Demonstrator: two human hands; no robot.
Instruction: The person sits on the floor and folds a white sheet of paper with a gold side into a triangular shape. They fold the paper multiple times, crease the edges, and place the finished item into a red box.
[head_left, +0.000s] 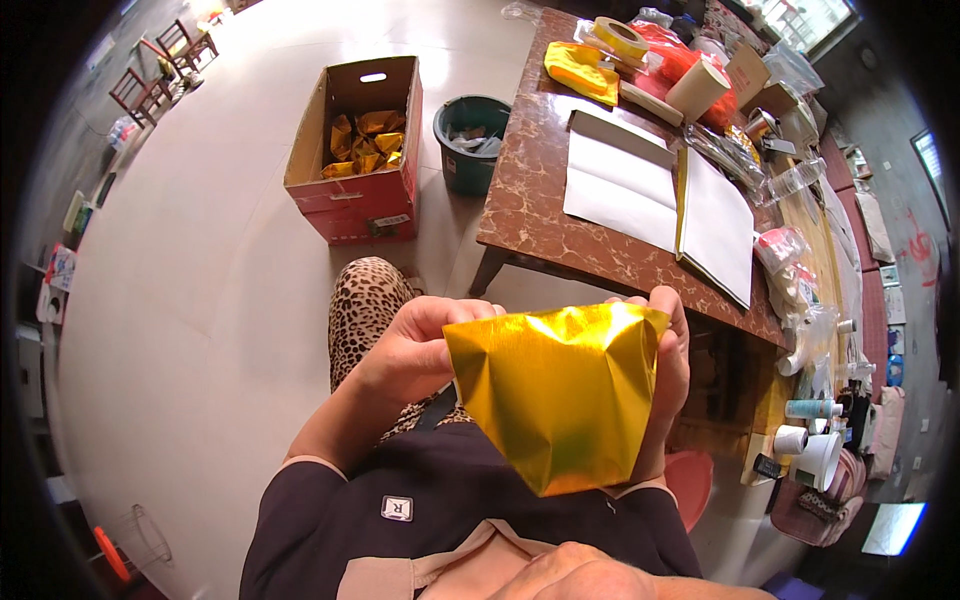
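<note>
Over my lap I hold a creased piece of shiny gold foil paper (559, 397), wide at its top edge and narrower toward the bottom. My left hand (420, 349) pinches its upper left corner between thumb and fingers. At the upper right corner, my right hand (673, 352) grips the other end. The foil covers part of both hands, so some fingertips cannot be seen. Beyond my knee, a red cardboard box (360, 214) on the floor contains several folded gold foil pieces (364, 150).
A dark green bucket (469, 174) with scraps stands between the box and a brown marble-patterned table (525, 202). On the table lie stacked white sheets (619, 180), a yellow cloth (577, 71), a tape roll (621, 36) and plastic bags. A pink stool (688, 484) is beside me.
</note>
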